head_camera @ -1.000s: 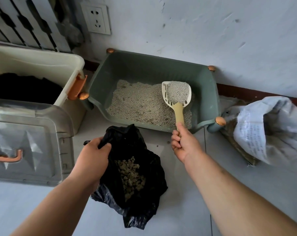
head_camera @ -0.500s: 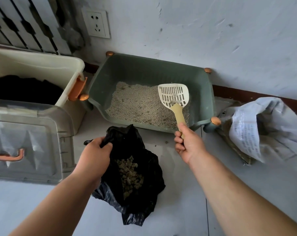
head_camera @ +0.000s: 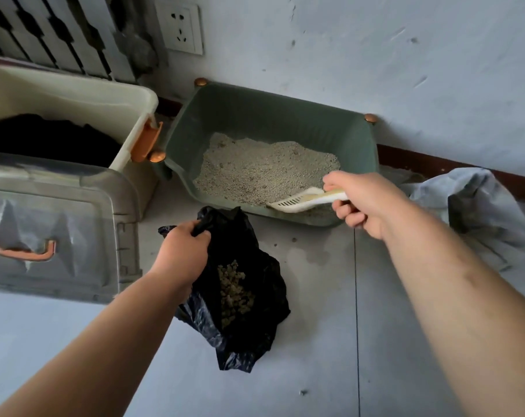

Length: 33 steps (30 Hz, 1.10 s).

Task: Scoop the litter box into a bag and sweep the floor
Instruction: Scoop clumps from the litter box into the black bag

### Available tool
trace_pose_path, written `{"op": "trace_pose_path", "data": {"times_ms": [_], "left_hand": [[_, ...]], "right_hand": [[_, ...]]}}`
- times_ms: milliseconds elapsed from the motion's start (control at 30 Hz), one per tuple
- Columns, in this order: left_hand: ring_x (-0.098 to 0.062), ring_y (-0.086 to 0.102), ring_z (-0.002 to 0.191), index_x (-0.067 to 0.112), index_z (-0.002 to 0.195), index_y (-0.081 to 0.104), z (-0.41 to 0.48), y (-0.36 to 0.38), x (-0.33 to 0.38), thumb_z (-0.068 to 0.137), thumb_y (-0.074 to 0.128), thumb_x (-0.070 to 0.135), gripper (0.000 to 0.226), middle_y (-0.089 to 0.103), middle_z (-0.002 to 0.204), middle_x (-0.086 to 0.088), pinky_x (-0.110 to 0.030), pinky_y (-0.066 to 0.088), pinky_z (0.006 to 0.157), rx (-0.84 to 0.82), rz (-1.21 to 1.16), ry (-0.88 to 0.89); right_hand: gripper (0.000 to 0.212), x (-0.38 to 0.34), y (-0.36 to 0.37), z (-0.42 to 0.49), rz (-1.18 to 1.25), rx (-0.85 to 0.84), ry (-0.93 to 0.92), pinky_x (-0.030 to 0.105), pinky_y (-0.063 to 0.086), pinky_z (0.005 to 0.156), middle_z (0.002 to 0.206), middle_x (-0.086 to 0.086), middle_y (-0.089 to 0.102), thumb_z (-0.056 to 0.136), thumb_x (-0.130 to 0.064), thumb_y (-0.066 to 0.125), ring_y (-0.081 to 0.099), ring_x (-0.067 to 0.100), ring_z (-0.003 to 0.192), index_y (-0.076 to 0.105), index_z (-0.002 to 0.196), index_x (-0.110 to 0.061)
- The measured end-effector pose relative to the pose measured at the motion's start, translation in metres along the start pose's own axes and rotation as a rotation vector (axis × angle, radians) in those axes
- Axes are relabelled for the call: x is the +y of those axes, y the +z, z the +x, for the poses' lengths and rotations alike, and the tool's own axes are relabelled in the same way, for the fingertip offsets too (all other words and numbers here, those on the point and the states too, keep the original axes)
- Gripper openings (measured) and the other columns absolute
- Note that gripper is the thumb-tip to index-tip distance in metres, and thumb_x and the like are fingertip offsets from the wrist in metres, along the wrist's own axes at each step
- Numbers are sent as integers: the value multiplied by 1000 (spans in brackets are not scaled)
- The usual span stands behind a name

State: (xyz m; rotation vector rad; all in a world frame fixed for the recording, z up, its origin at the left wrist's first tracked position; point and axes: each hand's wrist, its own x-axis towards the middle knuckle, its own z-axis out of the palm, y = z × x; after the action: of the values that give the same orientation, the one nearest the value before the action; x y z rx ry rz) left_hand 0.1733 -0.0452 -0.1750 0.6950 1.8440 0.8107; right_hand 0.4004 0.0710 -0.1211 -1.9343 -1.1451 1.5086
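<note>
The green litter box point(head_camera: 270, 115) sits on the floor point(head_camera: 315, 356) by the wall, with pale litter point(head_camera: 264, 167) inside. The right hand point(head_camera: 363, 200) curls its fingers round the handle of the white scoop point(head_camera: 297, 201), which lies low at the near side of the litter. The left hand point(head_camera: 184, 251) grips the top of the black bag point(head_camera: 255, 320), just in front of the box. Clumps point(head_camera: 234, 290) lie in the bag. A white bin point(head_camera: 74, 97) stands on the left and a grey sack point(head_camera: 480, 206) lies on the right.
</note>
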Motion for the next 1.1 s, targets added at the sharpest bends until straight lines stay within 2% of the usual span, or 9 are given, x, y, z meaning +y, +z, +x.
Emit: {"op": "trace_pose_path", "data": {"times_ms": [167,300,500,633,733,800,1000,1100], "left_hand": [[-48,66,98,20,116,64,3,-2,-2,100,49,18,22,69,104,-28,-55,55,83,-1,7,13],[-34,70,90,17,122,63,6,-4,-3,101,48,18,26,72,97,-13,-52,55,88,21,19,7],[-35,70,90,17,121,63,13,-5,-5,100,49,19,26,73,94,-12,-52,56,85,13,43,10],[-33,70,89,17,121,63,17,-5,-6,100,49,19,25,73,95,-11,-52,56,85,13,30,5],[-30,70,90,18,120,64,19,-6,-6,100,49,19,25,73,96,-10,-50,56,86,10,24,3],[-28,70,91,19,121,64,20,-6,-7,100,49,20,26,73,97,-8,-49,56,87,11,24,9],[-25,69,92,21,127,62,22,-5,-12,101,49,21,29,72,100,-3,-45,57,87,23,1,-10],[-24,70,92,21,124,64,21,-4,-12,101,49,20,27,74,99,-3,-46,57,88,21,-13,-11]], "right_hand": [[14,-39,2,13,-22,7,-73,14,12,36,62,1,32,81,-25,54,22,8,40,43,85,-19],[10,-59,15,26,-141,33,-51,13,11,35,59,-2,27,83,-29,44,17,9,42,36,82,-22],[8,-45,32,24,-90,103,-60,17,13,43,65,4,33,81,-22,43,25,13,45,36,77,-21],[20,4,51,10,46,226,-121,17,23,36,58,7,42,87,-21,47,37,19,45,43,69,-13],[24,41,70,5,165,258,-129,26,30,44,52,6,42,83,-21,47,41,22,53,46,61,-13],[27,50,78,7,273,250,-97,25,32,43,51,5,45,88,-16,46,44,22,49,47,61,-12],[14,38,74,9,561,59,106,17,35,36,64,6,59,94,-15,50,63,13,49,55,85,-5],[11,40,67,4,679,-27,171,12,35,33,77,11,59,94,-9,49,64,8,46,58,93,-3]]}}
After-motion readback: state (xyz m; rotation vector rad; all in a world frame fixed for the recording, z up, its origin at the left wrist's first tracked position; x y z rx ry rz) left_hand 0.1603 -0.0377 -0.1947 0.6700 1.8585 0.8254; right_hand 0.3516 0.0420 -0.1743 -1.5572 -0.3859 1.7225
